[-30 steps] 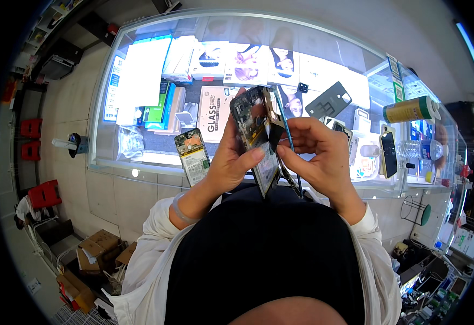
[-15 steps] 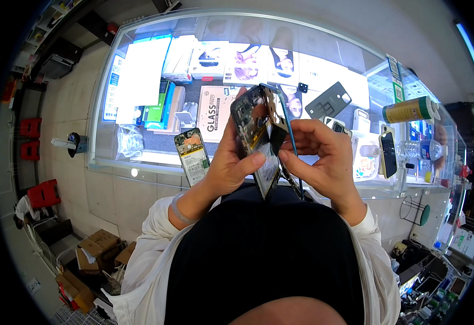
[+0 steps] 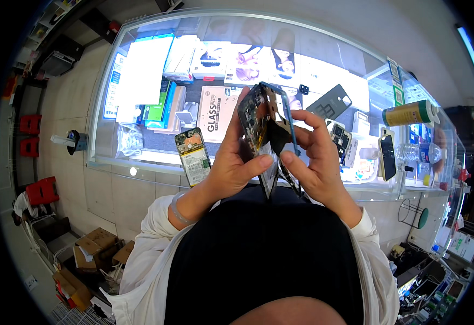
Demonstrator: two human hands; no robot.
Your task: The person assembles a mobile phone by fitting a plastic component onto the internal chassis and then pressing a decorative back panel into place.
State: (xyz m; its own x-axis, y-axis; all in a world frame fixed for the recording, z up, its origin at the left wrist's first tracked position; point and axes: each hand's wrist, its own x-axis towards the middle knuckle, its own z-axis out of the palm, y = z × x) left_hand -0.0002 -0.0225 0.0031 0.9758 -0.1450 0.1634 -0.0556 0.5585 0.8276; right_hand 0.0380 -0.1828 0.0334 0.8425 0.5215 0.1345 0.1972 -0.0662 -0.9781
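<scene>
Gripping an opened smartphone [image 3: 251, 116] by the glass counter's near edge [image 3: 118, 163] is the left hand [image 3: 232, 162]; the right hand [image 3: 317, 157] grasps its blue-edged frame [image 3: 286, 101], splayed away but not yet clear.

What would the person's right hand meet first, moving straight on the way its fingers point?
The blue-edged phone frame, which the right hand appears to grip; the exposed phone body seems next, though depth is unclear.

Yellow can [image 3: 407, 112] near clear bottle [image 3: 417, 153], green-topped stool [image 3: 423, 216], cardboard boxes [image 3: 97, 245].
</scene>
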